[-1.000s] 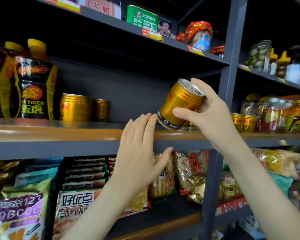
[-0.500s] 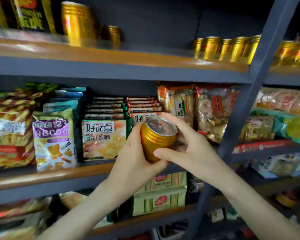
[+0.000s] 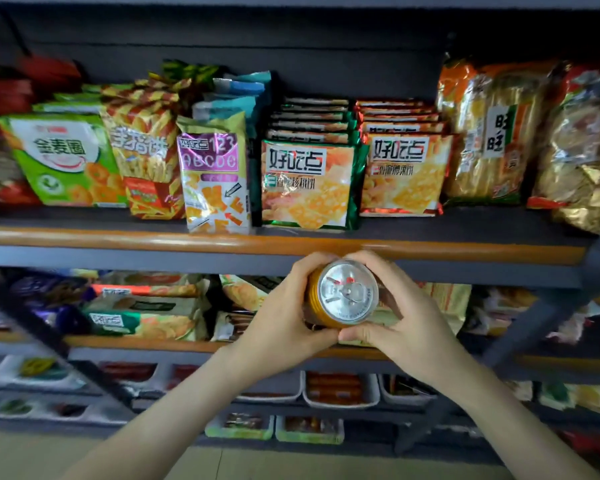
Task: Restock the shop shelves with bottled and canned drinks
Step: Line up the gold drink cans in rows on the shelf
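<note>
Two hands hold one gold can [image 3: 343,296] between them, in the air in front of the shelving, at mid-frame. The left hand [image 3: 281,327] wraps the can's left side with curled fingers; the right hand [image 3: 409,327] wraps its right side likewise; both thumbs lie under the can with tips close together, and the fingertips come near one another over its top edge.

The can's silver lid, with pull tab, faces the camera almost squarely; its long axis runs away from the viewer toward the shelves, tipped slightly so that a strip of gold wall shows on the left; the base is hidden. In the view the can lies just below the orange trim [image 3: 153,237] of the upper shelf [image 3: 118,254], across that shelf's grey front face; whether it touches the shelf cannot be told.

The upper shelf carries snack bags [image 3: 63,161] standing in a row, two stacks of biscuit packs [image 3: 305,181] at centre, and larger cracker bags [image 3: 485,133] to the right. The lower shelf [image 3: 136,356], also trimmed in orange, holds more packets, blurred. Beneath it stand white trays [image 3: 340,393]; their contents are too blurred to name. A dark post [image 3: 541,317] crosses the right side at a slant; pale floor [image 3: 222,462] shows at the bottom.
</note>
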